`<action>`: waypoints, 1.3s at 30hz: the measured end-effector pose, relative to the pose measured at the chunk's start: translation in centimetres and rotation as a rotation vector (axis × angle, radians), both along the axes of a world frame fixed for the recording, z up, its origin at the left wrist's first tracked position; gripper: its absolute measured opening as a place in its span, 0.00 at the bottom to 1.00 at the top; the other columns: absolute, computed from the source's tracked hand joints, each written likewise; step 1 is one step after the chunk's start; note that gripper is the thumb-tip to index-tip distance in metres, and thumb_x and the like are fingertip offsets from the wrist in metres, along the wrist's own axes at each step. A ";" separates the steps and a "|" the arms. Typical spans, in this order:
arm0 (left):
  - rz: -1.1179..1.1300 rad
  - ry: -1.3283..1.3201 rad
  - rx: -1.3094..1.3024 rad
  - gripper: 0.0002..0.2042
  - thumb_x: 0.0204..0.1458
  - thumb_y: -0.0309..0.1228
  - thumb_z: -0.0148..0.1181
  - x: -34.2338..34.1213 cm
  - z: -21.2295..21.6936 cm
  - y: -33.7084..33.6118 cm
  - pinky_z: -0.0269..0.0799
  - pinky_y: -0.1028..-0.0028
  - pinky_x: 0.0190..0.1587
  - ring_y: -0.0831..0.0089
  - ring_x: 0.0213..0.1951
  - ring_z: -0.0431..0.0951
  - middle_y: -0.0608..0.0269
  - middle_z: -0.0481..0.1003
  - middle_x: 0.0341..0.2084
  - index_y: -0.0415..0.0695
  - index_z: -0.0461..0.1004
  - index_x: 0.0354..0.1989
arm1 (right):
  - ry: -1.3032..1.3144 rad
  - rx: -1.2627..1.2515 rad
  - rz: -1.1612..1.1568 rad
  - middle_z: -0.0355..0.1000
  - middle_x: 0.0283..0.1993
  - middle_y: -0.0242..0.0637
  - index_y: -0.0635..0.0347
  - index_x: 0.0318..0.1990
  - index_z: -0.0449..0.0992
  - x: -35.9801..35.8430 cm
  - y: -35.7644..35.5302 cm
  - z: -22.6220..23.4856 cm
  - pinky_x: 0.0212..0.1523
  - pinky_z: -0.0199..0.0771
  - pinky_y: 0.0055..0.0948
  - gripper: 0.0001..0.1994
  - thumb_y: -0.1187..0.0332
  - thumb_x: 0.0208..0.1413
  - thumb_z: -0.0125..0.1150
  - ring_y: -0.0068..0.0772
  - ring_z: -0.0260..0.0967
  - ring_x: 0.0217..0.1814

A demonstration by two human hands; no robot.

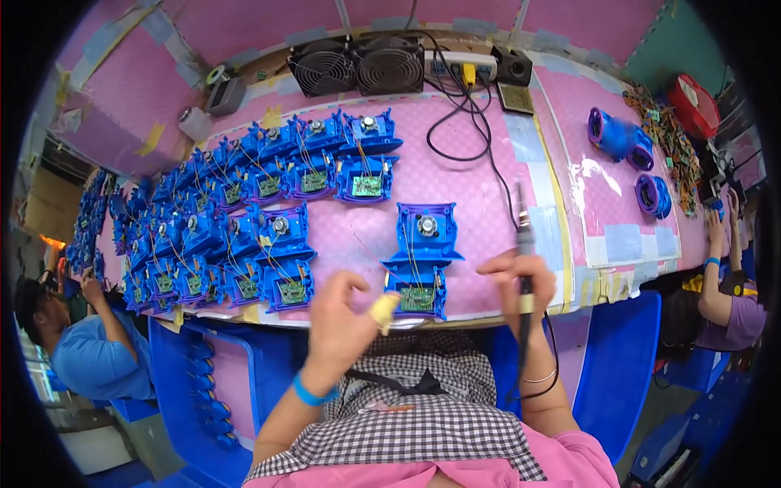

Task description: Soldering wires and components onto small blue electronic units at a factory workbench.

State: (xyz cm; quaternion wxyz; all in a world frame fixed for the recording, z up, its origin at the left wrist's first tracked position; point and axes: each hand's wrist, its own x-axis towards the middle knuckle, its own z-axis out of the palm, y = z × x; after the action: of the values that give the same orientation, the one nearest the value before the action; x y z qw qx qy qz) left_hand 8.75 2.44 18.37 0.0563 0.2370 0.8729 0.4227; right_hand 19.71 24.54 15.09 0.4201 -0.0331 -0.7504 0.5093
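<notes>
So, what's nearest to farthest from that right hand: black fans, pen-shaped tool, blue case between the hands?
1. Pen-shaped tool: in the right hand.
2. Blue case: to that hand's left.
3. Black fans: at the table's back.

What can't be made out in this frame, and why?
All in the head view:
Solder joints on the nearest circuit board: too small.
Part of the soldering iron: covered by the right hand.
Blue part at upper right: blurred.
Left blue bin: partly hidden beneath the tabletop.
</notes>
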 end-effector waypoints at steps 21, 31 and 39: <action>-0.265 0.126 0.004 0.09 0.42 0.18 0.61 -3.1 1.1 5.0 0.59 0.76 0.21 0.79 0.19 0.65 0.63 0.71 0.23 0.41 0.81 0.33 | -0.313 -0.425 0.037 0.76 0.34 0.45 0.72 0.41 0.76 1.4 -1.2 1.1 0.30 0.78 0.24 0.10 0.81 0.51 0.57 0.29 0.76 0.29; -0.269 0.161 -0.022 0.08 0.42 0.20 0.61 -3.8 0.6 5.8 0.61 0.73 0.23 0.74 0.20 0.66 0.62 0.71 0.24 0.40 0.81 0.33 | -0.358 -0.362 0.062 0.76 0.35 0.43 0.70 0.41 0.77 1.0 -0.7 0.4 0.31 0.76 0.22 0.09 0.79 0.52 0.59 0.28 0.76 0.30; -0.284 0.166 -0.028 0.08 0.43 0.19 0.61 -4.0 0.4 6.3 0.63 0.71 0.24 0.71 0.22 0.69 0.60 0.71 0.25 0.38 0.80 0.33 | -0.342 -0.205 0.054 0.75 0.35 0.42 0.69 0.41 0.77 0.9 -0.9 0.7 0.31 0.74 0.21 0.10 0.77 0.51 0.61 0.26 0.75 0.29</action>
State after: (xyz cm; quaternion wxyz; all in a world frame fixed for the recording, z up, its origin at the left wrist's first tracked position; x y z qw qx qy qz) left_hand 4.73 8.72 18.81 0.0462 0.3912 0.8382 0.3770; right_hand 20.59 23.69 15.82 0.2671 -0.1415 -0.7557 0.5811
